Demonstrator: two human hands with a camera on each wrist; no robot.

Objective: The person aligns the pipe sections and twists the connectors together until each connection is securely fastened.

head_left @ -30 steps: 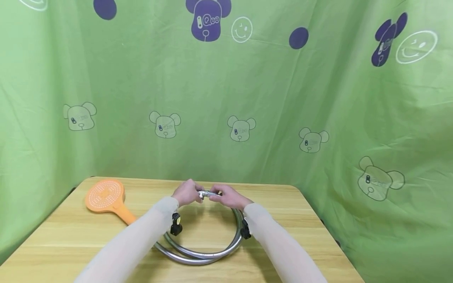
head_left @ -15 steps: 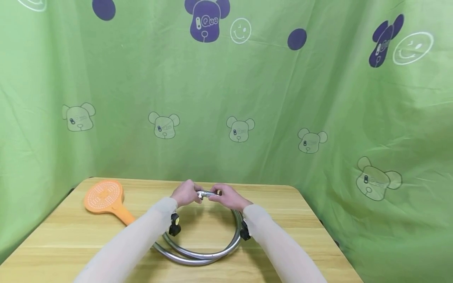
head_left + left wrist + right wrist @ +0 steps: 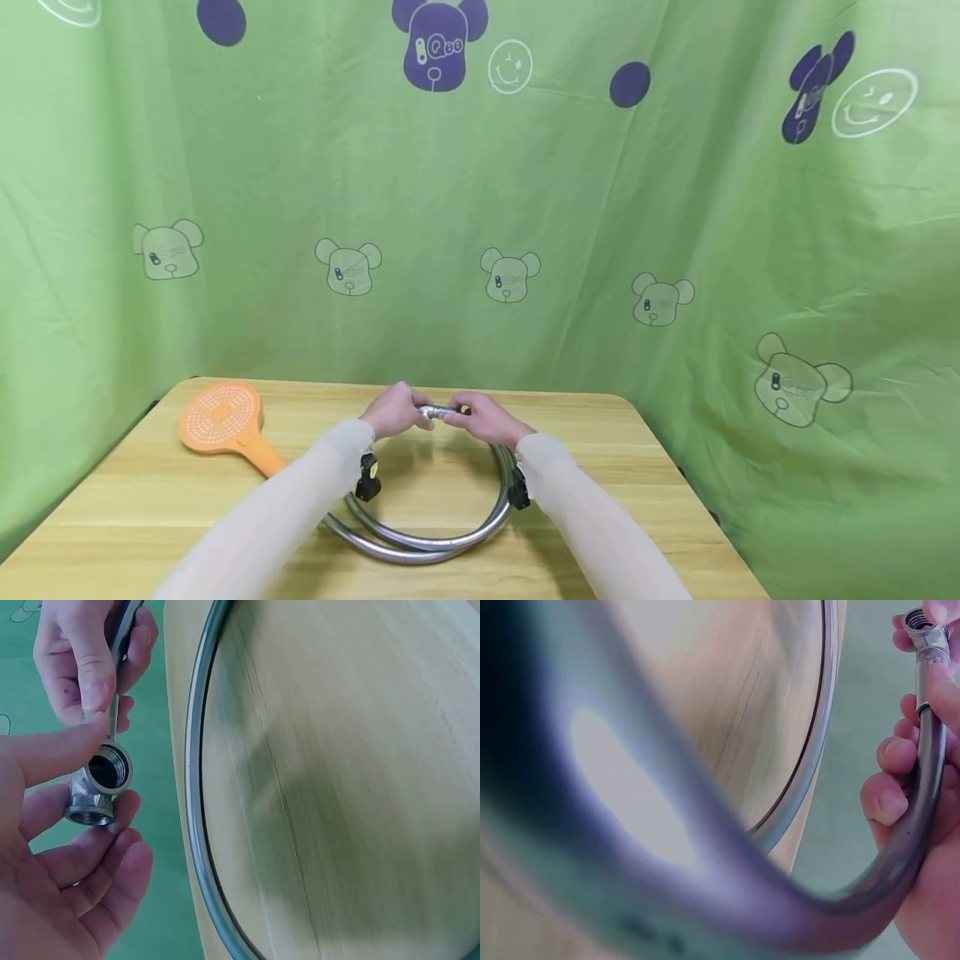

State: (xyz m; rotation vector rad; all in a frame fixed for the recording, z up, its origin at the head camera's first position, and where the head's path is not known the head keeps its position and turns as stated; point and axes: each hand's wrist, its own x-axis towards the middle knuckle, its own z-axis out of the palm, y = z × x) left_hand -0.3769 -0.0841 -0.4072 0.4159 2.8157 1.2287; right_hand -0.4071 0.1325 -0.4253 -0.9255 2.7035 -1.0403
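Observation:
My left hand pinches a shiny metal tee fitting between thumb and fingers. In the left wrist view two threaded openings show on it, while the hand's other fingers lie spread below. My right hand grips the end of a grey flexible shower hose, its fingers curled round the metal end sleeve. That sleeve meets the fitting end to end, over the far part of the table. The rest of the hose loops down between both arms onto the tabletop.
An orange shower head lies face up at the left of the wooden table, its handle running under the left forearm. Green printed curtains stand behind the table and at both sides. A small black camera sits on each wrist.
The fitting has turned a little in the left fingers; its side outlet, which pointed down, no longer shows in the head view. Both hands, the hose and the shower head stay nearly in place.

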